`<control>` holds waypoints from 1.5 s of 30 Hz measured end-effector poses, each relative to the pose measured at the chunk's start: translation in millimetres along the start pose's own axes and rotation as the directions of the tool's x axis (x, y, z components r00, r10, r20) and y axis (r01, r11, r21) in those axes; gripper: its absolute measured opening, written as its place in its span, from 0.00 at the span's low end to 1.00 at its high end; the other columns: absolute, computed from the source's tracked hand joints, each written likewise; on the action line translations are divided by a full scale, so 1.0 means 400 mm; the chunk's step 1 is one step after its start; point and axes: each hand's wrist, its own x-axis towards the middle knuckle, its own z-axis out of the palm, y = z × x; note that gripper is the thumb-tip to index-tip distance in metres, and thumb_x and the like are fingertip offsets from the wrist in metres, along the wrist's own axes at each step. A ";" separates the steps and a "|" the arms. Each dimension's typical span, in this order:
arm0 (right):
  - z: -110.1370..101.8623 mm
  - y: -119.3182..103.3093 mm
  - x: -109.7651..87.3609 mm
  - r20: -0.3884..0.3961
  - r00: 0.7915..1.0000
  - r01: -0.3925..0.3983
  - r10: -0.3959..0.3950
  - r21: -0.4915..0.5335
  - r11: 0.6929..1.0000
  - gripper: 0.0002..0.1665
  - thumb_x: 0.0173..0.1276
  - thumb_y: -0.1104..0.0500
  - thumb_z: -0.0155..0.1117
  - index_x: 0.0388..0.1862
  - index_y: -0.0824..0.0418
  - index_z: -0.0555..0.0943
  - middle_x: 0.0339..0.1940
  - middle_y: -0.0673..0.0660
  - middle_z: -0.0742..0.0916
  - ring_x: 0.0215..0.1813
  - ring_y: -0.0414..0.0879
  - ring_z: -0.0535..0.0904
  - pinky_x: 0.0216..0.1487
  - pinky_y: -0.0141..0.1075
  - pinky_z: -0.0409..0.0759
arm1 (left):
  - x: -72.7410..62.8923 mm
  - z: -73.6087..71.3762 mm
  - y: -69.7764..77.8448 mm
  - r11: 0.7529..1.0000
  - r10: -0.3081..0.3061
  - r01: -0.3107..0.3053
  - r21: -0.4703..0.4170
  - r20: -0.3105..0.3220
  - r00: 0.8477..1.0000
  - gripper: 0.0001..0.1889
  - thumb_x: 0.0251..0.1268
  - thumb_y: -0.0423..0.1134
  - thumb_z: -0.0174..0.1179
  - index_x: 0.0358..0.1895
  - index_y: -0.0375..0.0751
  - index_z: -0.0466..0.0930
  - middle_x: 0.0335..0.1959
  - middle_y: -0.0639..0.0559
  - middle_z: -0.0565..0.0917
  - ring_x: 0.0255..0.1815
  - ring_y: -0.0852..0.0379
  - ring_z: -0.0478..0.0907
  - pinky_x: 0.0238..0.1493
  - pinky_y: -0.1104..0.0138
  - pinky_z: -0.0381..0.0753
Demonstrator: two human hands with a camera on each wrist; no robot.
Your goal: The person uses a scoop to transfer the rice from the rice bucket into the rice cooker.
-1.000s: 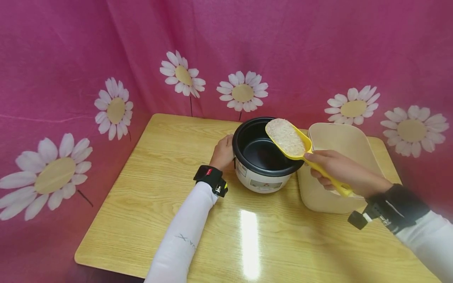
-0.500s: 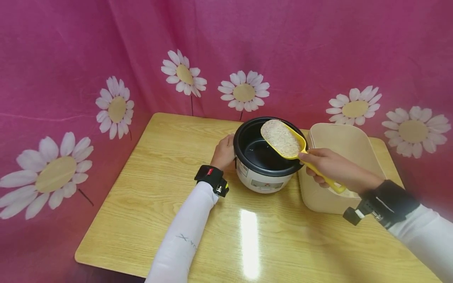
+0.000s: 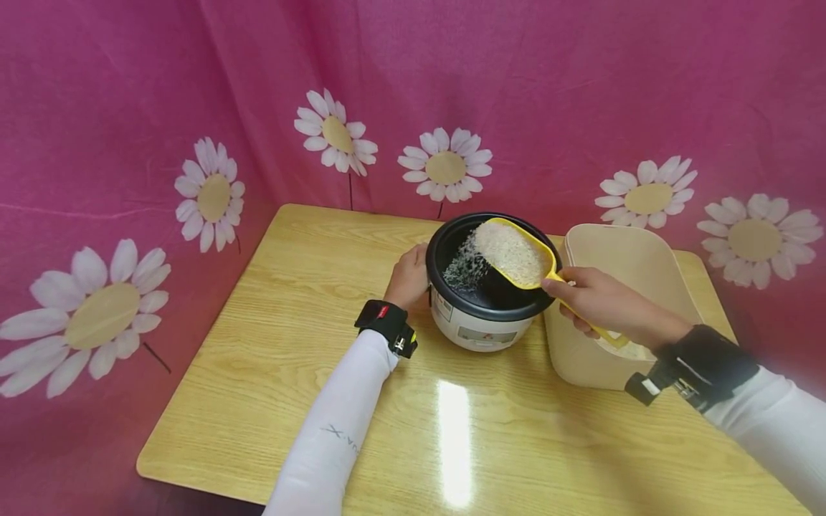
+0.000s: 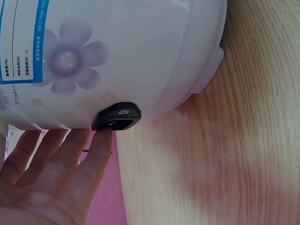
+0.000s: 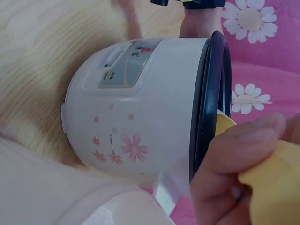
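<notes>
A white rice cooker (image 3: 480,337) with a black rim stands lidless on the table. My right hand (image 3: 609,304) grips the handle of a yellow scoop (image 3: 551,259) heaped with rice (image 3: 513,251). The scoop is tilted over the pot's mouth, and grains stream off its tip into the black interior. In the right wrist view, the thumb and curled fingers hold the yellow handle (image 5: 276,187). My left hand (image 3: 408,278) touches the cooker's left side. Up close, its fairly straight fingers (image 4: 96,159) press the wall beside a black power socket (image 4: 123,115). The left thumb is hidden.
A tall cream bin (image 3: 581,362) stands right of the cooker, close to it, with some rice visible inside. The wooden table (image 3: 271,401) backs onto a pink curtain (image 3: 535,93) printed with daisies.
My right hand has moved the scoop slightly left over the pot and tipped it. Rice has begun falling from its front edge. The left hand stays on the cooker's side.
</notes>
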 end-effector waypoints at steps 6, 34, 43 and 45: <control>0.000 -0.004 -0.007 -0.052 0.998 0.015 -0.020 -0.096 0.995 0.22 0.83 0.46 0.51 0.48 0.67 0.70 0.18 0.51 0.73 0.18 0.46 0.70 0.22 0.39 0.72 | 0.000 0.001 -0.001 1.000 0.000 0.000 0.002 -0.008 1.000 0.28 0.86 0.55 0.35 0.76 0.47 0.70 0.75 0.48 0.75 0.79 0.48 0.69 0.79 0.50 0.68; -0.005 0.019 -0.031 -0.423 0.805 0.070 -0.417 -0.629 0.774 0.19 0.75 0.52 0.64 0.49 0.63 0.68 0.19 0.54 0.73 0.18 0.46 0.67 0.20 0.36 0.62 | -0.008 0.001 0.005 0.999 -0.015 0.015 -0.035 0.002 1.000 0.28 0.86 0.57 0.35 0.73 0.46 0.72 0.70 0.47 0.79 0.74 0.49 0.73 0.73 0.50 0.74; -0.021 0.026 -0.040 -0.469 0.753 0.058 -0.461 -0.651 0.757 0.17 0.68 0.51 0.70 0.45 0.58 0.75 0.17 0.53 0.73 0.19 0.46 0.65 0.22 0.35 0.61 | -0.002 0.001 0.000 1.000 -0.002 0.002 -0.005 -0.008 1.000 0.29 0.86 0.58 0.34 0.68 0.45 0.76 0.60 0.45 0.82 0.66 0.49 0.76 0.67 0.51 0.75; -0.025 0.033 -0.041 -0.471 0.756 0.066 -0.455 -0.637 0.768 0.18 0.69 0.50 0.70 0.46 0.60 0.76 0.18 0.53 0.75 0.20 0.46 0.66 0.24 0.35 0.62 | -0.001 0.001 -0.001 1.000 -0.002 0.002 -0.005 -0.007 1.000 0.29 0.86 0.58 0.34 0.69 0.45 0.76 0.61 0.45 0.82 0.67 0.48 0.76 0.69 0.50 0.75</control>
